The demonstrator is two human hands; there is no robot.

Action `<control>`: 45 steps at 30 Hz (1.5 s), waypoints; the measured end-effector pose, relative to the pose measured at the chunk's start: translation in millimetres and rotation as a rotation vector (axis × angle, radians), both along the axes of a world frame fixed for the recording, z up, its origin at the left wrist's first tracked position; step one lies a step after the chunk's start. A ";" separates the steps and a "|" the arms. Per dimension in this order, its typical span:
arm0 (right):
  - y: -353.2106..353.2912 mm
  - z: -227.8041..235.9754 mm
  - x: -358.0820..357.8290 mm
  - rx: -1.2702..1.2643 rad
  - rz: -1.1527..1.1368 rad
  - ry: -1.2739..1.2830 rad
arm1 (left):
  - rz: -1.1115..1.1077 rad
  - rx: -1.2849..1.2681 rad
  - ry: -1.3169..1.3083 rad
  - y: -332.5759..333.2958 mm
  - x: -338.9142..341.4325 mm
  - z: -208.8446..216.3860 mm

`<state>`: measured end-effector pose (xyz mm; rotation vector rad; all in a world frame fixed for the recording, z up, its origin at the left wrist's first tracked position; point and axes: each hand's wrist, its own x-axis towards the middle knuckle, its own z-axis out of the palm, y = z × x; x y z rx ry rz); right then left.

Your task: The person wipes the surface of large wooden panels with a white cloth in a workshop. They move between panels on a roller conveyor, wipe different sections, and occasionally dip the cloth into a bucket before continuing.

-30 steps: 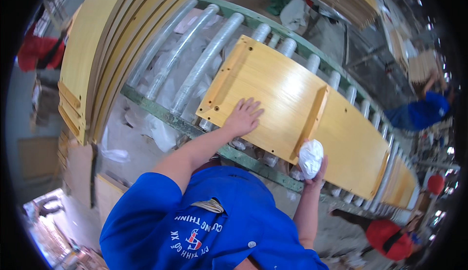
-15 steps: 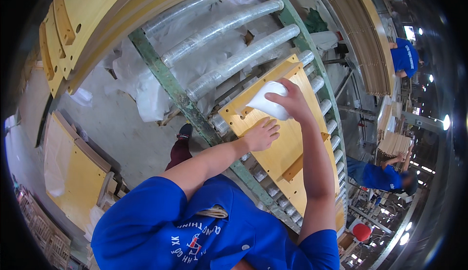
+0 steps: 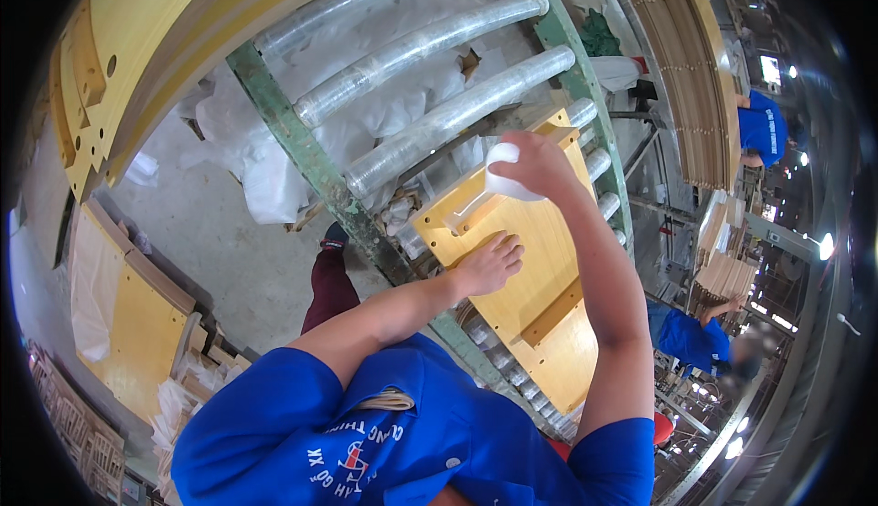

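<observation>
A yellow wooden panel (image 3: pixel 546 252) with raised wooden strips and small holes lies on the rollers in front of me. My left hand (image 3: pixel 490 265) rests palm down on its near left part, fingers outstretched, holding nothing. Above the panel's far part, my right hand (image 3: pixel 540 163) grips a white roll (image 3: pixel 504 173), apparently wrapping film. From the roll, a thin, shiny whitish strip (image 3: pixel 471 206) runs down towards the left end of the far wooden strip. The hand covers part of the roll, so its exact material is hard to make out.
Film-wrapped rollers (image 3: pixel 462 96) span a green metal frame (image 3: pixel 306 154). Crumpled white sheeting (image 3: pixel 274 181) lies on the floor beyond. Curved yellow panels (image 3: pixel 174 12) stand at the upper left, stacked brown boards (image 3: pixel 681 58) at the upper right. Two co-workers in blue shirts (image 3: pixel 695 341) are at the right.
My right hand has turned the roll more upright, and a narrow strip now shows below it. My left hand stays on the panel almost unmoved. The view has shifted slightly.
</observation>
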<state>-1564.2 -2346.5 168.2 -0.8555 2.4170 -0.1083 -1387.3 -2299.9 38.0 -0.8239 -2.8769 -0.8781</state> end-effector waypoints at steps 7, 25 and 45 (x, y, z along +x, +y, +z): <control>20.4 3.6 -60.1 0.148 -0.054 0.172 | 0.003 -0.020 0.037 3.7 0.3 -4.6; 46.9 -9.9 -140.5 0.207 -0.204 0.497 | 0.008 0.097 0.017 3.2 -1.0 -4.9; 47.6 -18.2 -137.5 0.157 -0.183 0.543 | 0.024 0.104 0.036 5.0 -1.9 -6.4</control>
